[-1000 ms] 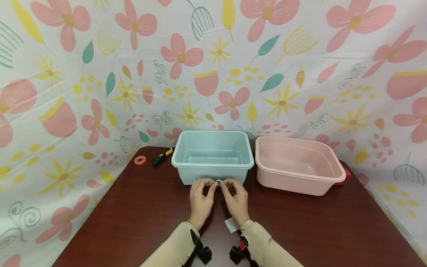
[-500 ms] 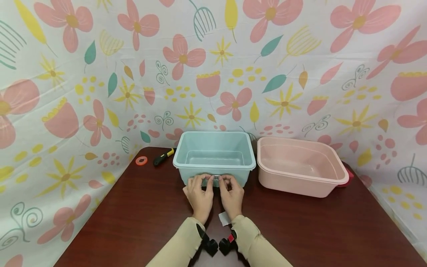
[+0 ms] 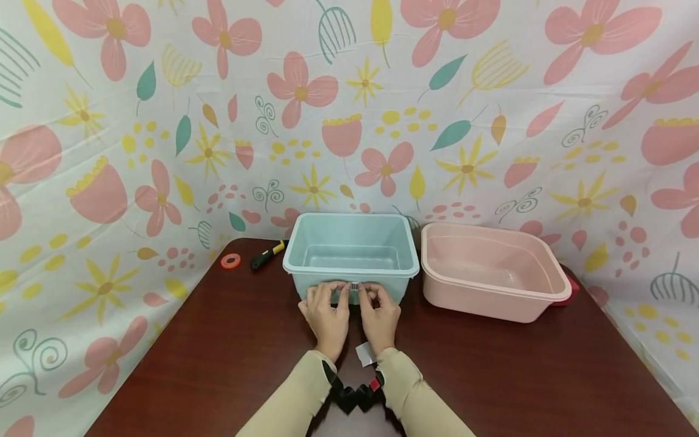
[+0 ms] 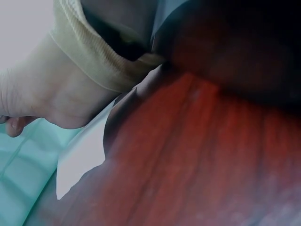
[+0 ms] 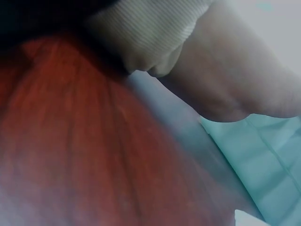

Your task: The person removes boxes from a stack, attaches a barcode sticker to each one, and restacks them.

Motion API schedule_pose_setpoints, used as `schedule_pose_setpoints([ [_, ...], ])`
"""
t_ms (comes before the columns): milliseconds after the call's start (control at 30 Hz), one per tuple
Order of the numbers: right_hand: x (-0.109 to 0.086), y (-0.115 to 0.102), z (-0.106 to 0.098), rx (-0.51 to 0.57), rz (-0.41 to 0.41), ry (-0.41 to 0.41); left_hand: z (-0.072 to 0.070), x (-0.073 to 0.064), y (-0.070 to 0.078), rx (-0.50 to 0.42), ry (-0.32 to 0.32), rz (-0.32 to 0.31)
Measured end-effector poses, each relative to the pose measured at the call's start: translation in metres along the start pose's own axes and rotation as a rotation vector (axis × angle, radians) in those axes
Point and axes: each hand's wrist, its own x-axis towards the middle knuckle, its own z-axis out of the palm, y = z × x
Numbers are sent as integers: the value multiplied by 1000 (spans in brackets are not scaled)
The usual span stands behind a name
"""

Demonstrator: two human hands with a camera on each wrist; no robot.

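Note:
A small white label with a black barcode (image 3: 354, 286) is up at the front wall of the light blue plastic tub (image 3: 349, 271) in the head view. My left hand (image 3: 328, 318) pinches its left end between thumb and finger. At the right end, my right hand (image 3: 380, 318) does the same. Whether the label's back touches the tub cannot be made out. Each wrist view shows mostly cuff and palm heel, with the fingertips out of sight. A piece of white paper (image 3: 365, 354) lies on the table by the right wrist.
To the right stands a pink plastic tub (image 3: 486, 295), with something red (image 3: 568, 292) partly hidden behind it. At the table's back left lie an orange tape roll (image 3: 230, 261) and a dark-handled tool with yellow (image 3: 266, 257). A floral cloth (image 3: 349, 91) hangs behind.
Both hands have moved slightly forward and left, bringing the label up to the tub's front wall. The label has turned so its barcode faces me. Over the last half second little has shifted.

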Motion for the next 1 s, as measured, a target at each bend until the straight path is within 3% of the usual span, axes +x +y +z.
schedule_pose_setpoints([
  [1000,1,1,1,-25,-4,24,3,4,-3,9,20,24],
])
